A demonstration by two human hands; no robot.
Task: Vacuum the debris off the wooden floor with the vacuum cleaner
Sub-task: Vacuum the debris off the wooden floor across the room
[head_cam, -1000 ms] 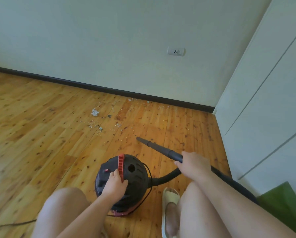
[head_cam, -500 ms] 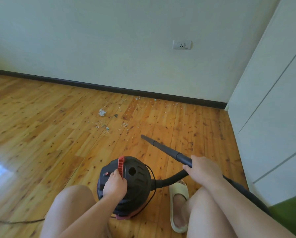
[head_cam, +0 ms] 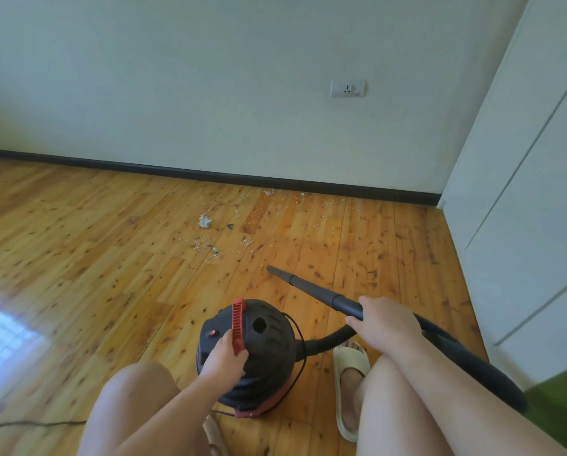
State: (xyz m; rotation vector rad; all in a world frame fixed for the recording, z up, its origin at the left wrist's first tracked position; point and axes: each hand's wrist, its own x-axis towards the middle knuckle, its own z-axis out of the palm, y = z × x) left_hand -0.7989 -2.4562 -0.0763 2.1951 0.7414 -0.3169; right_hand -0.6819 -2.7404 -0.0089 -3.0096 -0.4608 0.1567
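A round black vacuum cleaner [head_cam: 269,350] with a red handle [head_cam: 238,324] stands on the wooden floor [head_cam: 78,258] between my knees. My left hand [head_cam: 224,357] lies on its top beside the red handle, near a red button [head_cam: 212,333]; the fingers are hidden behind the hand. My right hand [head_cam: 385,320] grips the black nozzle tube [head_cam: 308,289], whose tip points at the floor short of the debris. Pale crumbs and a crumpled scrap [head_cam: 205,221] lie scattered ahead, reaching the skirting board.
A dark skirting board [head_cam: 210,174] runs under a pale wall with a socket [head_cam: 348,88]. White cupboard doors [head_cam: 522,192] close off the right side. The black hose [head_cam: 456,350] loops behind my right arm. A cable [head_cam: 29,423] trails at lower left. My foot wears a pale slipper [head_cam: 349,386].
The view has tilted up and shifted a little, so the wall shows more. Both hands keep their places on the vacuum cleaner and the nozzle tube.
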